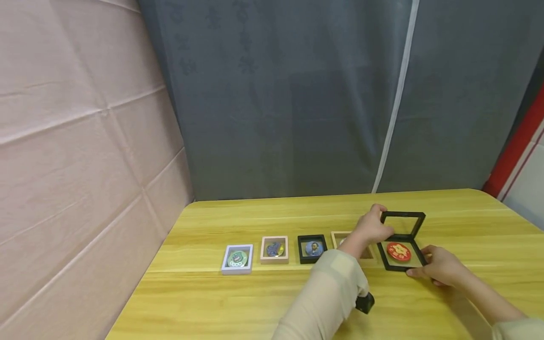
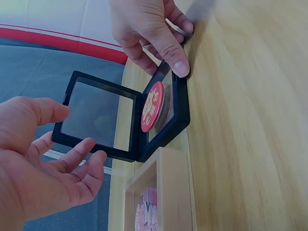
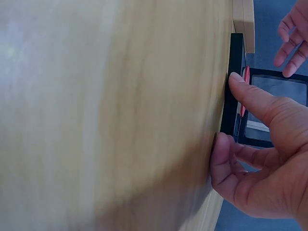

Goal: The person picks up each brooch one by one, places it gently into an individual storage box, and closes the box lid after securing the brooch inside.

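A black display frame [image 1: 384, 257] lies hinged wide on the table, its lid [image 2: 133, 125] raised. A round red badge [image 1: 398, 251] with a yellow design sits on the clear film of its base. My left hand [image 1: 369, 230] holds the lid by its upper left corner, thumb at one edge and fingers at the other. At the near right corner, my right hand [image 1: 444, 267] pinches the base between thumb [image 3: 255, 98] and curled fingers. Beside the black frame on the left is a light wood-coloured frame [image 2: 175, 192], partly hidden by my left arm in the head view.
Further left stand another black frame [image 1: 312, 260] with a blue portrait badge, a pinkish-beige frame [image 1: 274, 260] and a white frame [image 1: 236, 271], each holding a round badge. A grey curtain [image 1: 272, 104] hangs behind the wooden table [image 1: 204, 307]; pale cloth [image 1: 85, 165] is at the left.
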`<act>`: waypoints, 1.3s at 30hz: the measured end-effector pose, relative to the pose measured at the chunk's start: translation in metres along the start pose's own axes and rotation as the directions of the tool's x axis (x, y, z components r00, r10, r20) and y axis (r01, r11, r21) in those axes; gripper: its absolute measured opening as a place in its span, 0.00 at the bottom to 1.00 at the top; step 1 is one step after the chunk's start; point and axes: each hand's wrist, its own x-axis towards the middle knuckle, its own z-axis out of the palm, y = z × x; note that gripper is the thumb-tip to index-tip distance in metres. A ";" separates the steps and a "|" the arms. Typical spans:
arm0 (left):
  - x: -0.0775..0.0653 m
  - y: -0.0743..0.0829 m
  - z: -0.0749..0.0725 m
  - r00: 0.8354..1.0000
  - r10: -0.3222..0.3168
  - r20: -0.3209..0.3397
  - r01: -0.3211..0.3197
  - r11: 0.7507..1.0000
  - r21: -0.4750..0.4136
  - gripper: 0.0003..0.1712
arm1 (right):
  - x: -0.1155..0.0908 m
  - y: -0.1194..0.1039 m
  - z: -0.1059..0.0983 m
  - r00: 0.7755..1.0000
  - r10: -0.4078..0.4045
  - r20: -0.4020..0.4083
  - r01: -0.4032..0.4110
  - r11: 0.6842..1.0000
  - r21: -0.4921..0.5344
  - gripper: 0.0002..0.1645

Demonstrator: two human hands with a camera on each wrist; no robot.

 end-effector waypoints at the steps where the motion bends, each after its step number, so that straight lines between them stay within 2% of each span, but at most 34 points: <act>1: 0.000 0.001 0.000 1.000 -0.010 -0.003 0.010 1.000 -0.013 0.24 | 0.000 0.000 0.000 1.000 -0.002 -0.003 0.002 1.000 0.001 0.56; 8: -0.003 0.007 0.005 0.996 -0.087 -0.024 0.083 0.989 -0.119 0.15 | -0.001 0.003 0.000 1.000 -0.006 -0.012 0.006 1.000 0.015 0.54; 14: -0.002 0.005 0.008 0.993 -0.109 -0.036 0.105 0.990 -0.099 0.10 | -0.001 0.003 0.001 1.000 -0.009 -0.012 0.009 1.000 0.024 0.54; 17: -0.004 0.005 0.007 0.993 -0.120 -0.020 0.118 0.990 -0.081 0.08 | 0.000 0.002 0.001 1.000 -0.007 -0.005 0.007 1.000 0.021 0.55; 19: -0.005 0.005 0.006 0.993 -0.119 -0.002 0.118 0.990 -0.077 0.09 | 0.001 0.003 0.001 1.000 -0.006 0.003 0.006 1.000 0.023 0.55; 23: -0.007 0.004 0.005 0.993 -0.110 0.030 0.112 0.992 -0.063 0.23 | 0.001 0.003 0.001 1.000 0.003 0.012 -0.003 0.999 0.039 0.57; 26: -0.008 0.004 0.006 0.993 -0.119 0.024 0.119 0.992 -0.031 0.28 | 0.001 0.004 0.001 1.000 0.006 0.015 -0.007 0.999 0.051 0.58; 30: -0.011 0.002 0.010 0.993 -0.119 -0.009 0.119 0.991 0.055 0.23 | 0.002 0.005 0.001 1.000 0.016 0.016 -0.017 0.998 0.055 0.60; 33: -0.012 0.000 0.014 0.994 -0.110 -0.022 0.112 0.986 0.124 0.26 | 0.002 0.005 0.001 0.999 0.029 0.014 -0.030 0.998 0.063 0.62; 37: -0.013 -0.001 0.018 0.989 -0.146 -0.034 0.150 0.973 0.175 0.30 | 0.002 0.005 0.002 0.999 0.044 0.010 -0.045 0.996 0.077 0.62; 39: -0.014 0.000 0.019 0.984 -0.172 -0.041 0.177 0.966 0.187 0.26 | 0.002 0.005 0.003 0.999 0.053 0.007 -0.053 0.995 0.085 0.63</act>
